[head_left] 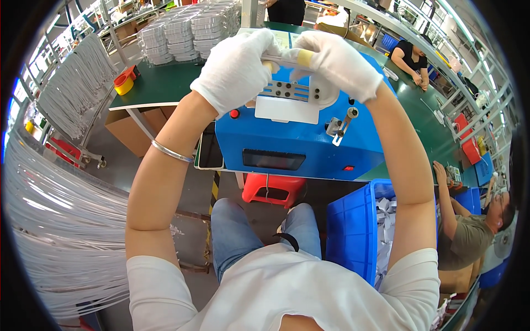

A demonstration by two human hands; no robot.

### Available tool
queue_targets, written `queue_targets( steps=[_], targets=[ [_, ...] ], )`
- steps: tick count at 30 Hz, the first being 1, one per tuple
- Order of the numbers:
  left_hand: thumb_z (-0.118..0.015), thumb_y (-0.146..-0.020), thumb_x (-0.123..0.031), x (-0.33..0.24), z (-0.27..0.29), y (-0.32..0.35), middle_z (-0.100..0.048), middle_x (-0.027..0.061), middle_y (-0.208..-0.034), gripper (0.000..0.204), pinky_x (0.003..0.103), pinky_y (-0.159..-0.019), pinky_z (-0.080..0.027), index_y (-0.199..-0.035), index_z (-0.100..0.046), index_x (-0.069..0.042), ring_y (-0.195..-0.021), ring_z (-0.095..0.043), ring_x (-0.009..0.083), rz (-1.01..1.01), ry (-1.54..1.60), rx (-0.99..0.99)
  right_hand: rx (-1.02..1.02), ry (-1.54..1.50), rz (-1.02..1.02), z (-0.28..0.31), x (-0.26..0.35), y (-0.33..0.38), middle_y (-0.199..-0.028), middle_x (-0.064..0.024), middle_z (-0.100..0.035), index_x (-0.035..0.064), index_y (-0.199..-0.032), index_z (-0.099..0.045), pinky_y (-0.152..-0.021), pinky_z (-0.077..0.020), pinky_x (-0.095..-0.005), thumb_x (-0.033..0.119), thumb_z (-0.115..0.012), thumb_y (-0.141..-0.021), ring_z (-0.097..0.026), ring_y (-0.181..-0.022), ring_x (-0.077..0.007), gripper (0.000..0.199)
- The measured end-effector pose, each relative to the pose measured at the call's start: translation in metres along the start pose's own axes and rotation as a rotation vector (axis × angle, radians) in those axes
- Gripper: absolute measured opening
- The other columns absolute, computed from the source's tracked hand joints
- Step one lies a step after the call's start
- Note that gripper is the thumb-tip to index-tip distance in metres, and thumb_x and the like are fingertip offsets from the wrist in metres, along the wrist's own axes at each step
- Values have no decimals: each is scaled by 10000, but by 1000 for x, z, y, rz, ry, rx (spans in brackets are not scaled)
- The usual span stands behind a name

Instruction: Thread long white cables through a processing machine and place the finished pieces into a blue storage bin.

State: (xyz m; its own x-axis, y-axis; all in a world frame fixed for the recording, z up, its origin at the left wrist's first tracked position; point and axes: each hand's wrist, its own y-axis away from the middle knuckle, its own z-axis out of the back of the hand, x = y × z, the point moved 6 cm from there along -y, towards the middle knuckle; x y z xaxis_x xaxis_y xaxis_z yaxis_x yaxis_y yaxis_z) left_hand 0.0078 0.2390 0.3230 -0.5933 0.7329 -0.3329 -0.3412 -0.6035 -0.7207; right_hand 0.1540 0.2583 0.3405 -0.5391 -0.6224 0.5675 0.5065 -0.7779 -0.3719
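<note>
My left hand (236, 67) and my right hand (341, 62), both in white gloves, are raised close together over a blue machine (309, 153). Fingers of both hands are closed around a thin whitish strip (271, 57) that spans the gap between them. Its exact kind cannot be made out, since the gloves cover most of it. Yellow material (305, 57) shows at my right fingertips. Below the hands, the machine carries a slotted metal plate (287, 90), a white plate (287, 110), a red button (234, 113) and a metal bracket (345, 124).
Bundles of white cables (61, 220) hang at the left. Stacked clear trays (185, 34) and a tape dispenser (126, 80) stand on the green table (157, 87). A blue bin (349, 234) of white scraps is by my right leg. Co-workers (411, 59) sit at the right.
</note>
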Motion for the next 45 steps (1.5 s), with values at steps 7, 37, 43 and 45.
queue_targets(
  steps=[7, 37, 43, 45],
  targets=[
    [-598, -842, -94, -5, 26, 26, -635, 107, -819, 194, 317, -629, -519, -1026, -592, -33, -744, -650, 212, -181, -263, -420, 43, 18, -94, -5, -15, 3, -893, -69, -629, 55, -1013, -624, -691, -504, -248, 281, -643, -867, -612, -795, -138, 270],
    [-761, -565, -667, -42, -24, 112, -528, 242, -1240, 1210, 189, -505, -411, -1408, -276, 53, -581, -533, 121, 454, 832, -95, -201, -582, -329, 136, -102, 114, -689, 26, -558, 53, -946, -661, -466, -343, -203, 226, -593, -876, -472, -543, -51, 199],
    [-669, -734, -613, 3, -45, 176, -614, 175, -1085, 937, 190, -560, -412, -1332, -411, 60, -613, -533, 98, 647, 821, 138, -601, -675, -706, 172, -333, 305, -611, -59, -522, 24, -841, -613, -434, -400, -293, 259, -600, -859, -484, -477, -161, 236],
    [-630, -784, -589, 0, -50, 187, -616, 162, -1069, 873, 193, -557, -414, -1328, -416, 60, -610, -532, 94, 679, 739, 138, -867, -856, -823, 148, -352, 344, -896, -176, -634, -1, -1060, -578, -655, -548, -361, 291, -637, -847, -639, -735, -245, 366]
  ],
)
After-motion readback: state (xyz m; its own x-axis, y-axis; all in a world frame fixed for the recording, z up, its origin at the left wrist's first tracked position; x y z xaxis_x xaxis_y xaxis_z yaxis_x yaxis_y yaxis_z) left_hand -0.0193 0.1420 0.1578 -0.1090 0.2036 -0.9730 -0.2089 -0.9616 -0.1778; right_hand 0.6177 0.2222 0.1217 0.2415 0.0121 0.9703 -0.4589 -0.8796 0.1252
